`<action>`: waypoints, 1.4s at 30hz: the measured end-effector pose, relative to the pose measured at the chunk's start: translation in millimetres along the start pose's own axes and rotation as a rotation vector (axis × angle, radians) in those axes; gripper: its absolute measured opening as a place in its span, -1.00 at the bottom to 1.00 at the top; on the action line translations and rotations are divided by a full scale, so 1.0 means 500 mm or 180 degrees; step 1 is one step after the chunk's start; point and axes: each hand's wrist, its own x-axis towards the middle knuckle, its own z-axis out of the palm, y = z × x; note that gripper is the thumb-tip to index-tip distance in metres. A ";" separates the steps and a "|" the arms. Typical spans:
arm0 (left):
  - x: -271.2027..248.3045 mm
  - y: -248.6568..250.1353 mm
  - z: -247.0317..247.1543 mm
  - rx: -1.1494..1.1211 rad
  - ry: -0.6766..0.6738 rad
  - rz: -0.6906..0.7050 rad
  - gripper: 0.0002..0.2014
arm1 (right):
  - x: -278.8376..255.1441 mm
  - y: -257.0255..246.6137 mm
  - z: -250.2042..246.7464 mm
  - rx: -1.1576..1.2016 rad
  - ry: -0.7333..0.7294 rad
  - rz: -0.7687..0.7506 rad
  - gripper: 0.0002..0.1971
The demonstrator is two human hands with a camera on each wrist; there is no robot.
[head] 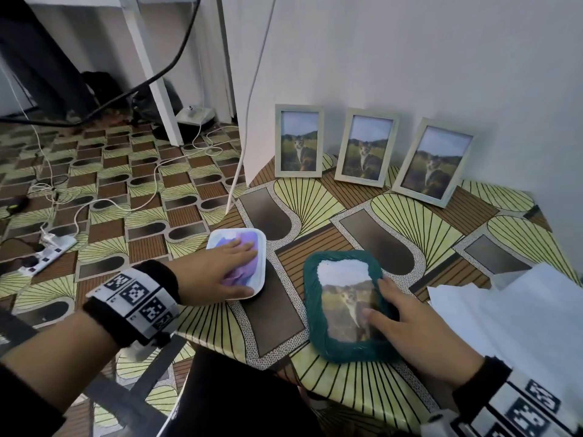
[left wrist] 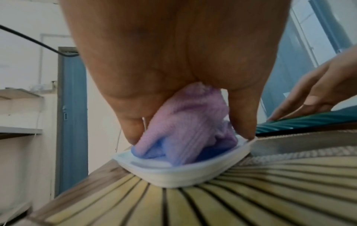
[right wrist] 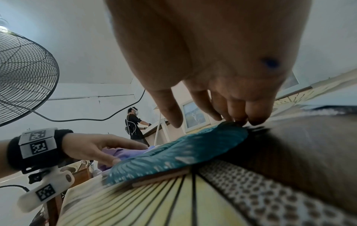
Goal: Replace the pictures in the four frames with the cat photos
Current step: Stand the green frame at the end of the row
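Observation:
A teal yarn-wrapped frame point(head: 312, 279) point(right wrist: 173, 154) lies flat on the patterned table with a cat photo point(head: 340, 298) in its opening. My right hand point(head: 388, 310) point(right wrist: 222, 119) rests on it, fingers fairly straight, tips touching the photo and the rim. To the left lies a white rounded piece point(head: 260, 241) point(left wrist: 173, 175) with a purple and blue cloth point(head: 243, 241) point(left wrist: 185, 122) on top. My left hand point(head: 220, 266) point(left wrist: 189, 137) covers it, thumb and fingers closed around the bunched cloth. Three white frames point(head: 298, 141) point(head: 366, 147) point(head: 432, 162) with cat photos lean against the wall.
White paper sheets point(head: 520, 310) lie at the table's right. The table's left edge runs close to my left hand. On the floor are cables and a power strip point(head: 47, 253). A fan point(right wrist: 23, 76) and a person point(right wrist: 133, 123) are in the background.

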 end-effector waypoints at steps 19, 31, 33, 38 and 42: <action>-0.059 0.074 0.035 0.0425 0.0949 -0.0736 -0.50 | 0.003 0.002 -0.028 -0.0217 -0.0031 -0.0236 -0.69; -0.059 0.203 -0.023 -0.0010 0.1626 -0.0195 -0.58 | -0.005 -0.004 -0.046 0.0101 0.0393 -0.0063 -0.45; -0.037 0.226 -0.007 0.0071 0.1071 -0.0359 -0.54 | -0.009 -0.005 -0.048 0.0032 0.0397 -0.0021 -0.44; 0.001 0.258 0.028 0.0172 0.0382 -0.0501 -0.50 | -0.017 -0.002 -0.043 -0.0041 0.0310 0.0101 -0.73; 0.014 0.260 0.051 -0.0009 0.0443 -0.0397 -0.52 | -0.019 -0.008 -0.034 0.0123 0.0254 0.0103 -0.80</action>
